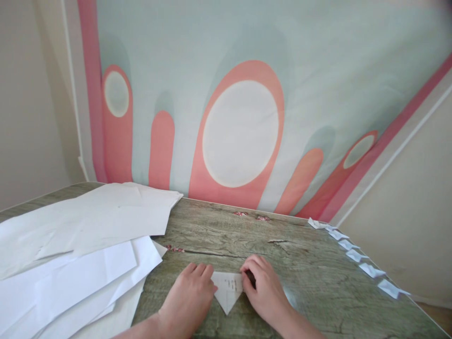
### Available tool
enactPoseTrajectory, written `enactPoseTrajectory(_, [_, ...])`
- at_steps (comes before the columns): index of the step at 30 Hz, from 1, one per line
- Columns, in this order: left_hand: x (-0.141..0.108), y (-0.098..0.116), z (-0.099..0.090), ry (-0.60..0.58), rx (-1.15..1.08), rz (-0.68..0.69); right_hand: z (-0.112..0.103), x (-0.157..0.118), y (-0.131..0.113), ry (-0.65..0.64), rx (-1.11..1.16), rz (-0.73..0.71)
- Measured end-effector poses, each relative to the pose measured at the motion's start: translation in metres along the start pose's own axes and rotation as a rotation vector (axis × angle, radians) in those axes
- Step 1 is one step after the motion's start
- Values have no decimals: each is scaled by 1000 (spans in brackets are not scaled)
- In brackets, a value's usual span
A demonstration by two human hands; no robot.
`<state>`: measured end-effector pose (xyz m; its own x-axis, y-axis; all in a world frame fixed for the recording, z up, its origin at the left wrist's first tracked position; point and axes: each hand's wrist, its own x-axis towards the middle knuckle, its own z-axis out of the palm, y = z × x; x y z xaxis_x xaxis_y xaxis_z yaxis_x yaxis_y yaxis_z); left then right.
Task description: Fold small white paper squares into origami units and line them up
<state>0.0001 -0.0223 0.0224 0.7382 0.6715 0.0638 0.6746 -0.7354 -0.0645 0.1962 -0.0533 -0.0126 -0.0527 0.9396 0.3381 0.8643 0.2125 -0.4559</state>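
Note:
A small folded paper triangle (228, 291) lies near the table's front, its point toward me and faint marks on its face. At its left corner, my left hand (192, 294) has its fingers curled together, holding the edge. The right corner is pinched between the thumb and forefinger of my right hand (261, 287). The undersides of my fingers on the left are hidden.
Stacked white sheets (116, 212) and loose white papers (88, 278) cover the left of the wood-patterned table (212, 226). Several small folded paper pieces (370, 270) line the right edge. A patterned sheet (240, 132) hangs behind.

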Motion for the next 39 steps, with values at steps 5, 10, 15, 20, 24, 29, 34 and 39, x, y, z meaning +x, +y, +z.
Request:
enactPoseTrajectory(5, [3, -9, 4, 10, -59, -66, -4, 1, -2, -108, 150, 74])
enactPoseTrajectory(10, [8, -24, 10, 62, -407, -163, -10, -1, -8, -185, 188, 112])
enactPoseTrajectory(15, [10, -31, 19, 81, -611, -145, -9, -3, -9, -211, 197, 140])
enactPoseTrajectory(20, [8, -27, 15, 54, -676, -68, -8, -4, -11, -208, 222, 190])
enactPoseTrajectory(24, [7, -26, 13, 44, -700, -45, -8, -4, -12, -214, 235, 236])
enactPoseTrajectory(29, [7, -27, 17, 57, -725, -14, -3, -5, -8, -245, 264, 293])
enactPoseTrajectory(34, [8, -28, 21, 63, -746, -20, -3, -4, -6, -314, 287, 261])
enactPoseTrajectory(39, [10, -27, 23, 41, -872, -80, -10, -1, -14, -287, 357, 186])
